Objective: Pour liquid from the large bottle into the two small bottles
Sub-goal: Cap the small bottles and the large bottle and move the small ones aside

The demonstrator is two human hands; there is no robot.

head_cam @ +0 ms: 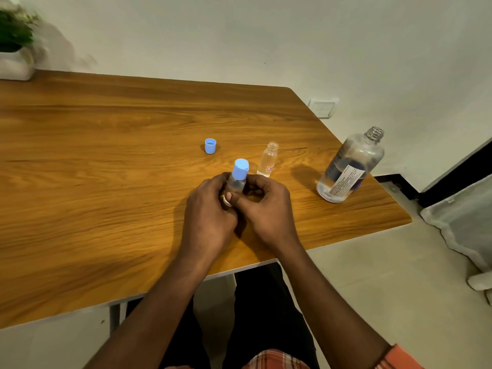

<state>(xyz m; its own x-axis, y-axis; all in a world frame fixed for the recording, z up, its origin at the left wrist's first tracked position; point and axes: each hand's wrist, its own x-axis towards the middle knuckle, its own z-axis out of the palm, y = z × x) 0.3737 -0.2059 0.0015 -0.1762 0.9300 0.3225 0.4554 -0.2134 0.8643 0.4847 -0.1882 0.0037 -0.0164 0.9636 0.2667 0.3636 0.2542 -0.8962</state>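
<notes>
A small clear bottle with a blue cap stands at the middle of the wooden table. My left hand and my right hand both curl round its lower body. Just behind and to the right stands a second small clear bottle, uncapped, with a red label. Its loose blue cap lies open side up farther back on the left. The large clear bottle stands uncapped near the table's right edge, partly filled with clear liquid and bearing a white label.
A potted plant in a white pot sits at the table's far left corner against the wall. The table's right edge and rounded corner fall off to the floor, where a white cloth-covered object lies.
</notes>
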